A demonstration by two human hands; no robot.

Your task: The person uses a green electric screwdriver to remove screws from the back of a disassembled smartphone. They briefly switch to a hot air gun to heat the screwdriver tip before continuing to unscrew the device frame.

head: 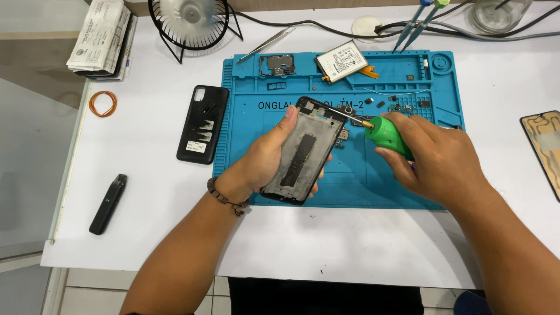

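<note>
While we are curling the fingers (282,129) of our left hand (263,158) around the edges of an opened phone frame (303,150) at the centre of the frame, we are holding it tilted just above the blue repair mat (350,181). Our right hand (438,162) is closing tightly around the green handle of a screwdriver (387,134), and its thin shaft is reaching left to the frame's upper right corner.

Along the mat's upper edge, we are seeing moulded compartments: one is holding a dark metal shield plate (277,64), a silver battery (342,60) with an orange flex is lying across the next ones, and small black parts (394,105) are sitting loose just below them.

Outward, we are looking at a white table (151,192). A black back cover (203,123) is lying just left of the mat, a dark slim stick-shaped device (108,204) at lower left, an orange rubber band (102,104) and folded papers (99,36) at upper left. A small black fan (188,22), tweezers (265,44), cables (326,27) and a glass jar (500,14) are lining the top, and a detached screen panel (543,149) is lying at the right edge.
</note>
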